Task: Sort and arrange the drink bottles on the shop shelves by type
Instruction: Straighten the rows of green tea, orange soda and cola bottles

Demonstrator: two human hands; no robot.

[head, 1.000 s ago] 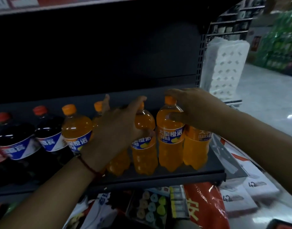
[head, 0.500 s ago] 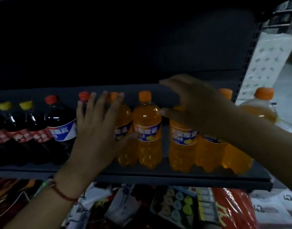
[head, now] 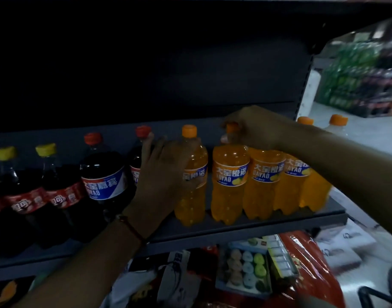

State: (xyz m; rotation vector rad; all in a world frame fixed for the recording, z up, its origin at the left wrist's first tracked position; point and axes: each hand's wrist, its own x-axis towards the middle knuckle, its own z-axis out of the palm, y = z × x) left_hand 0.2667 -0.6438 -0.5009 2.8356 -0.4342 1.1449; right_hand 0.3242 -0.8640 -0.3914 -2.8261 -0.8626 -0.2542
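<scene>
On shelf (head: 246, 227): left grip (head: 161, 174) now wraps orange bottle (head: 191, 187), was splayed; right grip (head: 252, 127) pinches next cap (head: 232, 128); orange row closing up.

Dim, shadowy; blurred bright right edge

Single head-worn wide-angle view, so nothing is shared with a second view. The shelf (head: 246, 230) is faced head-on from close range and seen slightly downward, its board crossing mid-frame with a tilt down toward the left. Both forearms are seen entering from the lower edge. The shop aisle (head: 368, 134) is caught at far right, blurred.
</scene>
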